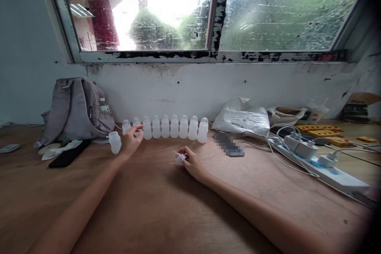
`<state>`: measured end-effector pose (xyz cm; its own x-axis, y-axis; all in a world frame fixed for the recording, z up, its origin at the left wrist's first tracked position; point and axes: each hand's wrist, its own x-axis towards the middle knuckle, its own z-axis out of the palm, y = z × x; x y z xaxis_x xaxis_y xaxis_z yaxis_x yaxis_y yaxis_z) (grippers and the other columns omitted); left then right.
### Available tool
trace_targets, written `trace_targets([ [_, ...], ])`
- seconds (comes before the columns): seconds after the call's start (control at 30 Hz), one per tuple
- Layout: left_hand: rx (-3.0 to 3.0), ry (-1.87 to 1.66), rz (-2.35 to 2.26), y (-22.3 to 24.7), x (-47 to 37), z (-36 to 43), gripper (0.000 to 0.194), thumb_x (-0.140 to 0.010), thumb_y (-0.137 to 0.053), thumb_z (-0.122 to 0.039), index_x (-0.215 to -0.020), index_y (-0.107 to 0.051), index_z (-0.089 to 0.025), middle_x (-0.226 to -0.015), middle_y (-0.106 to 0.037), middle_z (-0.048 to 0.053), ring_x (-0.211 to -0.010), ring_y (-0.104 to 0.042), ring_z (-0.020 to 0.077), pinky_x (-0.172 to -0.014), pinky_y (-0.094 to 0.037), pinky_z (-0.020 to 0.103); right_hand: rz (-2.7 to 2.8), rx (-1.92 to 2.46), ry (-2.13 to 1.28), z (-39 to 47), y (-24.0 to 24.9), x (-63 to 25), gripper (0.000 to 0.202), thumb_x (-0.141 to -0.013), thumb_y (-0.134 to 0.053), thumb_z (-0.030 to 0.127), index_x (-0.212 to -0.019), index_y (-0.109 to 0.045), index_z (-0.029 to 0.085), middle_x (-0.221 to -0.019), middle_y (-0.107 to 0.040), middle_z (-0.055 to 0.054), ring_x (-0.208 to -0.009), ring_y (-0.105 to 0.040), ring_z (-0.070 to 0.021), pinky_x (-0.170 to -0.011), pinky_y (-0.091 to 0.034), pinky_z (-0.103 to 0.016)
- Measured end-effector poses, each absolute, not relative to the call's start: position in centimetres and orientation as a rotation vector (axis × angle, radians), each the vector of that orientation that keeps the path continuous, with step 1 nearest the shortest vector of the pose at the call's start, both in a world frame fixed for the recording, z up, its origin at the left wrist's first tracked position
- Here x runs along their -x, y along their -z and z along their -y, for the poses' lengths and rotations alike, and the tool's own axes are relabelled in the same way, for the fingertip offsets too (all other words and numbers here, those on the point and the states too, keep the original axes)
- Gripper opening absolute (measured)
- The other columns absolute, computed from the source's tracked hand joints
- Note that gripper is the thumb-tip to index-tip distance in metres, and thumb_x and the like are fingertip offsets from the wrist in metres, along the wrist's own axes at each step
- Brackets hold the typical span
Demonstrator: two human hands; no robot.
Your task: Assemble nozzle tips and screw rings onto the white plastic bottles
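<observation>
A row of several frosted white bottles with clear caps (174, 127) stands along the wall side of the table. My left hand (131, 141) is at the row's left end, in front of the leftmost bottles, its fingers apart; whether it touches a bottle cannot be made out. Just left of it, an uncapped white bottle (115, 143) leans slightly. In the middle of the table, my right hand (190, 161) is closed on a clear cap (180, 159), held low near the tabletop.
A grey backpack (74, 107) and a black phone-like object (69, 154) lie at the left. Toward the right are a silver bag (242, 118), a partly pixelated device (235, 149), and a white power strip (330, 170) with cables.
</observation>
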<state>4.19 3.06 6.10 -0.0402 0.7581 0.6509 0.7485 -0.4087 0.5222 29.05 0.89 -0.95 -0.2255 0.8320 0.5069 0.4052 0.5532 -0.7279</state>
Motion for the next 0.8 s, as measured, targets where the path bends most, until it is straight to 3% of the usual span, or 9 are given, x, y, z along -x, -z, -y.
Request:
trace_targets([
  [0.13, -2.321, -1.253, -2.283, -8.1, 0.7, -4.2, 0.03, -0.077, -0.04, -0.027, -0.102, -0.055, -0.018, -0.1, -0.058, 0.008, -0.097, -0.049, 0.0246, -0.086, -0.037, 0.034, 1.825, 1.014, -0.586, -0.9, 1.1, -29.0, 0.008, -0.077, -0.047, 0.025, -0.081, -0.05, 0.019, -0.069, -0.053, 0.001, -0.059, -0.047, -0.0112, -0.053, -0.038, -0.022],
  [0.33, -2.012, -0.515, -2.679, -8.1, 4.8, -4.5, 0.057, -0.072, -0.043, -0.048, -0.114, -0.048, -0.01, -0.112, -0.051, 0.02, -0.103, -0.045, 0.0363, -0.078, -0.038, 0.04, 1.826, 1.012, -0.601, -0.9, 0.9, -29.1, 0.008, -0.077, -0.046, 0.024, -0.081, -0.05, 0.019, -0.068, -0.053, 0.001, -0.058, -0.047, -0.0108, -0.051, -0.038, -0.021],
  [0.43, -1.951, -0.35, -2.604, -8.1, 5.2, -4.6, 0.053, -0.073, -0.04, -0.05, -0.105, -0.054, -0.011, -0.104, -0.058, 0.019, -0.097, -0.051, 0.0352, -0.073, -0.04, 0.038, 1.823, 1.021, -0.605, -0.9, 0.9, -29.1, 0.008, -0.077, -0.046, 0.026, -0.081, -0.05, 0.019, -0.066, -0.053, 0.002, -0.056, -0.047, -0.0108, -0.05, -0.038, -0.021],
  [0.67, -2.116, -0.727, -2.604, -11.4, 2.6, -2.4, 0.045, -0.071, -0.045, -0.051, -0.097, -0.057, -0.016, -0.094, -0.062, 0.013, -0.088, -0.055, 0.0306, -0.069, -0.041, 0.034, 1.811, 1.023, -0.491, -1.2, 1.2, -29.2, 0.006, -0.075, -0.049, 0.024, -0.077, -0.052, 0.019, -0.069, -0.052, 0.001, -0.06, -0.047, -0.0115, -0.054, -0.038, -0.022],
  [0.8, -2.344, -1.093, -2.27, -12.2, -1.4, -0.4, 0.038, -0.072, -0.048, -0.049, -0.094, -0.057, -0.02, -0.091, -0.062, 0.005, -0.083, -0.056, 0.023, -0.07, -0.041, 0.029, 1.793, 1.018, -0.396, -1.0, 1.0, -29.2, 0.012, -0.076, -0.051, 0.029, -0.072, -0.055, 0.018, -0.067, -0.05, 0.0, -0.059, -0.044, -0.0116, -0.054, -0.036, -0.022],
])
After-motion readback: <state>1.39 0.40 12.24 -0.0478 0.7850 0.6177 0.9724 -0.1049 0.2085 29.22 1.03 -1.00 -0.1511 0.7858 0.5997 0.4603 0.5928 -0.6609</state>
